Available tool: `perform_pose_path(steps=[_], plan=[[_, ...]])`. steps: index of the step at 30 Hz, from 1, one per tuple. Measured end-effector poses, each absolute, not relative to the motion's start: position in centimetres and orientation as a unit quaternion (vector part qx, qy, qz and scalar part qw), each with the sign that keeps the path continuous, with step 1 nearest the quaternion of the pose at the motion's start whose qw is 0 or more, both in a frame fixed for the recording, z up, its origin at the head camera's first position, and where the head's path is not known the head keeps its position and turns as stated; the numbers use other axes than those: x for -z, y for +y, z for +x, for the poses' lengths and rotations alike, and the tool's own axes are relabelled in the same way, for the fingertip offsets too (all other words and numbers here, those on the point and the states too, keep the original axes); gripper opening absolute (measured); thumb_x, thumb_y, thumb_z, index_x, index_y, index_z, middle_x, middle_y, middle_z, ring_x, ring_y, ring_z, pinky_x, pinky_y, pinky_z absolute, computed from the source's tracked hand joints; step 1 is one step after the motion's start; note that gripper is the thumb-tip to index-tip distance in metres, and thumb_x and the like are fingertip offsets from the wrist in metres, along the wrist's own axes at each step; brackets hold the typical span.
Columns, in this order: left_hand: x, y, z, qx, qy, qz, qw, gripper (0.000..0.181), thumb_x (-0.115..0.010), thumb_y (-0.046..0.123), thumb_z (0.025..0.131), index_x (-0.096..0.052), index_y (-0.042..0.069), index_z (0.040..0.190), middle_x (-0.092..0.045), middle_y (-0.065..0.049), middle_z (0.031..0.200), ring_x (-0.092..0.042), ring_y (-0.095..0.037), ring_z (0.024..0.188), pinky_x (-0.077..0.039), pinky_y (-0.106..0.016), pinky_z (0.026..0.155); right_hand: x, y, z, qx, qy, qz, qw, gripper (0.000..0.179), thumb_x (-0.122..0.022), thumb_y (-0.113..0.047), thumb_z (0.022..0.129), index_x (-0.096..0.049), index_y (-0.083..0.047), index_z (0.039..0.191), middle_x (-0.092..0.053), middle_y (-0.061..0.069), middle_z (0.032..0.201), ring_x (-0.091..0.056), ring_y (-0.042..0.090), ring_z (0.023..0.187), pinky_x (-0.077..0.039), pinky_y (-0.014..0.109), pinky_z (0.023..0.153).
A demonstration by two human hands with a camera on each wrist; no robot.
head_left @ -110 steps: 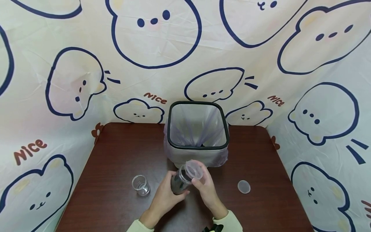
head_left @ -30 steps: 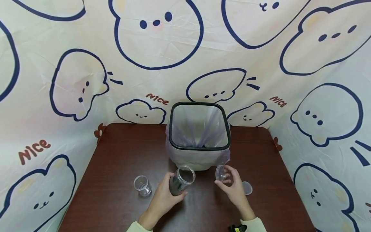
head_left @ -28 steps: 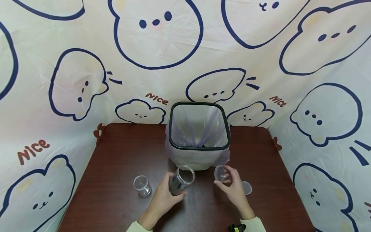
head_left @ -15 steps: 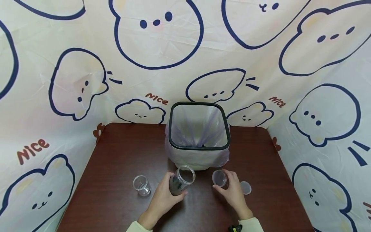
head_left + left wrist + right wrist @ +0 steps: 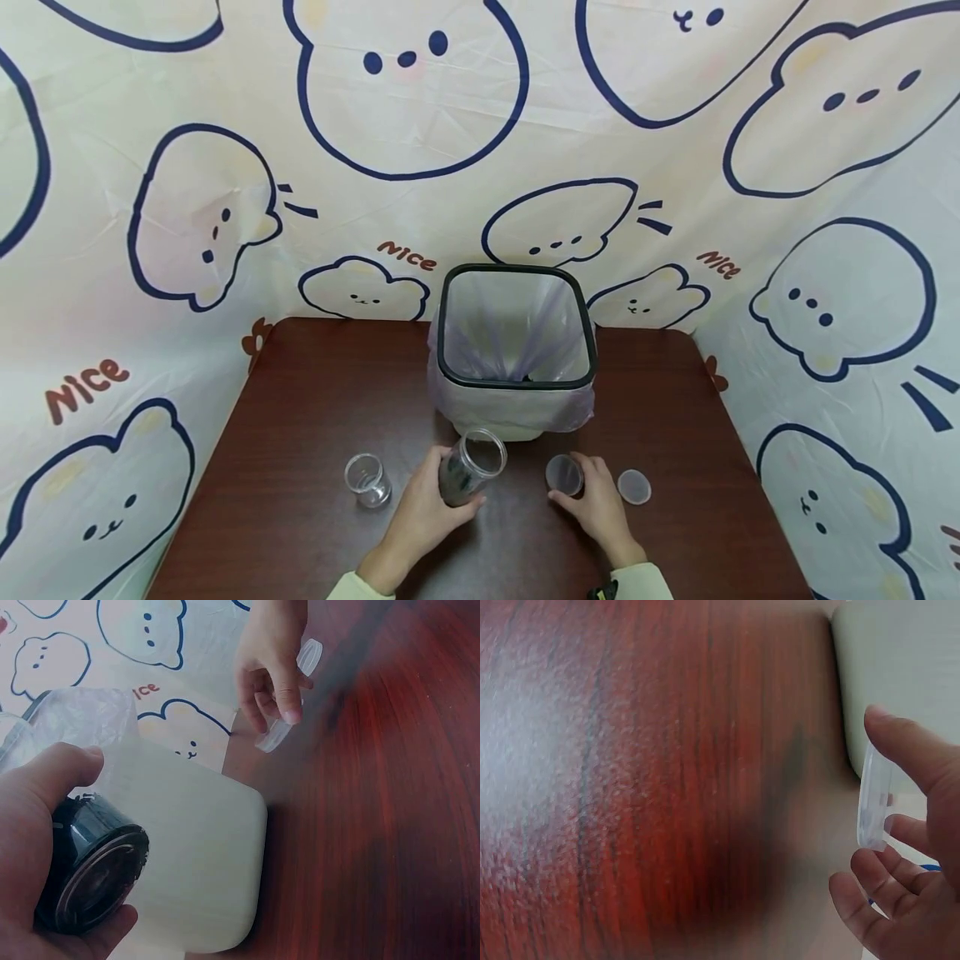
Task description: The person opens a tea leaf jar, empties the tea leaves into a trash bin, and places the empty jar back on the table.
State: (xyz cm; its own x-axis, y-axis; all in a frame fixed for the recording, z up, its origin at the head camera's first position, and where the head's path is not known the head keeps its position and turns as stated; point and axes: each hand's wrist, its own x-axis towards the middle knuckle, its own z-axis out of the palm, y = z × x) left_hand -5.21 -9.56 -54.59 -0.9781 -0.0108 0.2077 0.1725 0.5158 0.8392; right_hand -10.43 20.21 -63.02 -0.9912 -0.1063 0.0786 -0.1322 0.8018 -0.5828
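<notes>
Gripping a clear cylindrical jar (image 5: 460,476), the left hand (image 5: 426,505) holds it tilted, uncapped but apparently not emptied; the right hand (image 5: 600,506) pinches a round translucent lid (image 5: 563,474).

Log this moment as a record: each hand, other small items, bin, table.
left hand: grips clear jar, dark lower down, mouth uncovered
right hand: holds round lid by its edge
small cup: on the table, nearer the left hand
second lid: on the table, beside the right hand
bin: beyond the hands, dark-rimmed, purplish bag inside
table: dark reddish-brown
</notes>
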Motion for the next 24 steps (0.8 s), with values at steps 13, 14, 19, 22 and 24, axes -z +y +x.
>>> perform_pose_path(steps=[13,14,19,22,24], plan=[[54.70,-9.61,-5.24,0.489,-0.864,-0.051,0.104,0.065,-0.095,0.021,0.065,-0.055,0.014,0.116,-0.069,0.003,0.106,-0.064,-0.011,0.093,-0.052,-0.036,0.085,63.88,20.21,-10.49,-0.279,-0.959,0.057,0.002,0.075,-0.095,-0.031,0.069,-0.061,-0.003,0.130,-0.058,0.013,0.112,-0.059,0.030,0.101,-0.050,0.049,0.087],[54.73,-9.62,-5.25,0.489,-0.864,-0.051,0.105,0.065,-0.096,0.020,0.065,-0.056,0.014,0.116,-0.069,0.004,0.106,-0.064,-0.011,0.093,-0.052,-0.036,0.085,63.94,20.21,-10.49,-0.279,-0.959,0.055,-0.001,0.075,-0.095,-0.031,0.069,-0.061,-0.003,0.130,-0.058,0.013,0.111,-0.058,0.030,0.101,-0.050,0.049,0.086],[54.88,-9.69,-5.26,0.489,-0.864,-0.050,0.107,0.065,-0.096,0.020,0.065,-0.056,0.014,0.115,-0.069,0.004,0.104,-0.064,-0.010,0.091,-0.052,-0.036,0.084,63.97,20.17,-10.44,-0.274,-0.960,0.052,-0.010,0.075,-0.095,-0.030,0.068,-0.061,-0.003,0.130,-0.057,0.013,0.112,-0.058,0.031,0.102,-0.051,0.050,0.086],[54.92,-9.70,-5.26,0.488,-0.865,-0.049,0.108,0.064,-0.096,0.020,0.065,-0.056,0.013,0.115,-0.069,0.004,0.104,-0.064,-0.010,0.091,-0.052,-0.036,0.084,63.96,20.15,-10.38,-0.271,-0.961,0.048,-0.019,0.076,-0.095,-0.030,0.069,-0.061,-0.002,0.130,-0.057,0.013,0.114,-0.057,0.031,0.104,-0.051,0.051,0.087],[54.90,-9.70,-5.27,0.487,-0.865,-0.050,0.109,0.064,-0.095,0.020,0.065,-0.056,0.013,0.116,-0.069,0.004,0.105,-0.064,-0.010,0.092,-0.052,-0.036,0.084,64.00,20.14,-10.34,-0.269,-0.962,0.046,-0.022,0.076,-0.095,-0.030,0.069,-0.061,-0.002,0.130,-0.057,0.014,0.114,-0.057,0.032,0.106,-0.050,0.051,0.088]])
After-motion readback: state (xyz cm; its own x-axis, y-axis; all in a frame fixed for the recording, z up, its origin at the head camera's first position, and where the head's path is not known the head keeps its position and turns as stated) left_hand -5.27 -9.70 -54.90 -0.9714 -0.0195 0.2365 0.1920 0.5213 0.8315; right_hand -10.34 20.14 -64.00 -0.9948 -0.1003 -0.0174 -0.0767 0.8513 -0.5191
